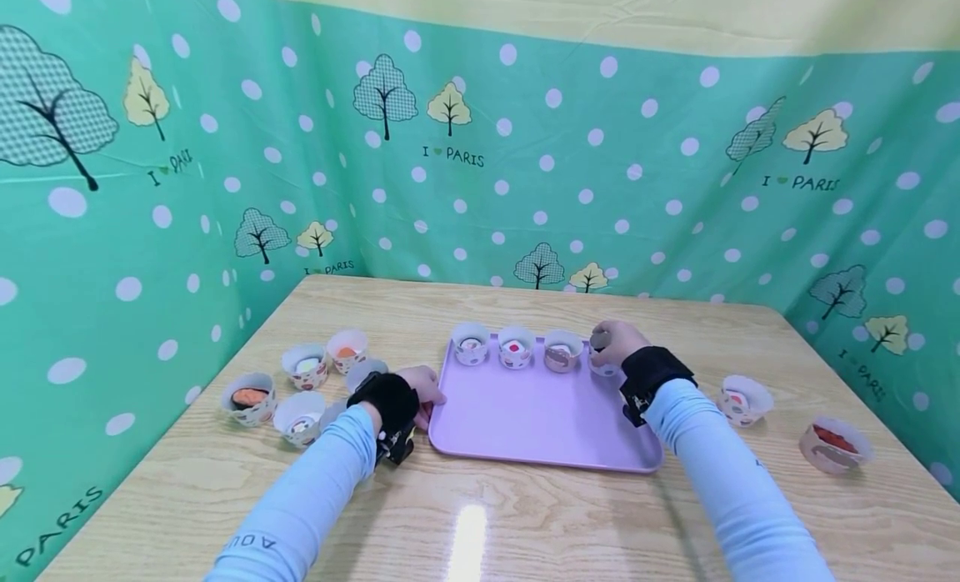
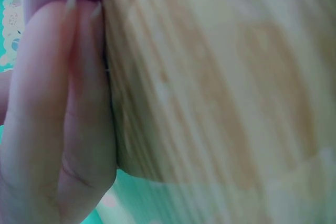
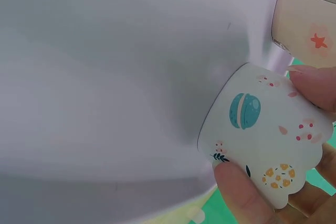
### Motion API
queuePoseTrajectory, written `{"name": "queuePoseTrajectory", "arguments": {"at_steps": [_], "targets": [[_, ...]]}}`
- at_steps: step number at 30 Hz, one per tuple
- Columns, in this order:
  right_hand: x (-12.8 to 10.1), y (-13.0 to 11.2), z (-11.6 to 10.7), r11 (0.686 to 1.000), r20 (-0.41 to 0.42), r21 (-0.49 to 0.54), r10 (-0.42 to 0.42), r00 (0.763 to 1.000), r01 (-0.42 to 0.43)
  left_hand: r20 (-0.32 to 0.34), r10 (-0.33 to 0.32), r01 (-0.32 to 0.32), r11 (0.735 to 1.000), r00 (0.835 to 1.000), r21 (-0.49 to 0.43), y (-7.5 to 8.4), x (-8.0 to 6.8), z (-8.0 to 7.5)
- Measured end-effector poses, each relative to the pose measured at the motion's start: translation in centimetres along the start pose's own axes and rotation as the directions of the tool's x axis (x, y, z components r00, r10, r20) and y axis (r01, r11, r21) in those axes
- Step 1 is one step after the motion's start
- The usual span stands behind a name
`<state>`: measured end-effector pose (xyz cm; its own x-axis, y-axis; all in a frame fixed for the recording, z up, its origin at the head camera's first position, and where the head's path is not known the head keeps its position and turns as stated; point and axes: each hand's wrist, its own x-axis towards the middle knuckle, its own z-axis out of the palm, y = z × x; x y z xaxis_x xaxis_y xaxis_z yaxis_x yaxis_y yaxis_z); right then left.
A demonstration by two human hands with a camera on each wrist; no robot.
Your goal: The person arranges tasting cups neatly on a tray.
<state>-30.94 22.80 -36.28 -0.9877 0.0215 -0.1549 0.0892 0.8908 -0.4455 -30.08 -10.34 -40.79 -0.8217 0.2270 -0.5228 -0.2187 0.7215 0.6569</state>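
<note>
Fingers of the right hand (image 1: pixel 617 342) pinch a light, easily crushed paper cup (image 3: pixel 262 150) by its sides at the purple tray's (image 1: pixel 540 419) far right corner, while the left hand (image 1: pixel 422 388) grips the tray's left edge

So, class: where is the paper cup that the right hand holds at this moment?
In the head view, the paper cup sits under the right hand at the lilac tray's far right corner, fourth in the row of cups.
</note>
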Motion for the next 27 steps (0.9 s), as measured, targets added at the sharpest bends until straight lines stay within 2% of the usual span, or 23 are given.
{"name": "queuePoseTrajectory", "arguments": {"at_steps": [2, 4, 6, 10, 19, 23, 27], "targets": [[-0.1, 0.0, 0.0, 1.000, 0.001, 0.003, 0.001, 1.000, -0.001, -0.004, -0.046, 0.046, 0.999, 0.999, -0.004, 0.5, -0.5, 0.1], [-0.1, 0.0, 0.0, 1.000, 0.006, 0.014, 0.010, 1.000, -0.010, -0.033, -0.061, 0.062, 0.998, 0.998, 0.007, 1.8, -2.7, 0.2], [0.0, 0.0, 0.1, 0.999, 0.014, 0.027, 0.021, 1.000, -0.022, -0.036, -0.046, 0.046, 0.999, 0.998, -0.001, 2.4, -4.0, 0.2], [0.2, 0.2, 0.1, 0.998, 0.031, 0.047, 0.044, 0.999, -0.045, -0.037, -0.029, 0.028, 0.999, 0.999, -0.023, 2.6, -5.1, 0.2], [-0.4, 0.0, -0.9, 1.000, 0.007, 0.010, -0.014, 1.000, 0.014, -0.035, -0.031, 0.029, 0.998, 0.999, -0.052, 2.5, -5.3, 0.2], [-1.0, -0.1, -1.6, 1.000, -0.039, 0.022, -0.016, 0.999, 0.017, -0.034, -0.035, 0.033, 0.998, 0.999, -0.051, 2.5, -5.5, 0.1], [-1.7, 0.3, -2.7, 0.998, -0.106, 0.002, -0.063, 0.992, 0.063, -0.034, -0.036, 0.034, 0.998, 0.999, -0.049, 2.6, -5.5, 0.2]]}}
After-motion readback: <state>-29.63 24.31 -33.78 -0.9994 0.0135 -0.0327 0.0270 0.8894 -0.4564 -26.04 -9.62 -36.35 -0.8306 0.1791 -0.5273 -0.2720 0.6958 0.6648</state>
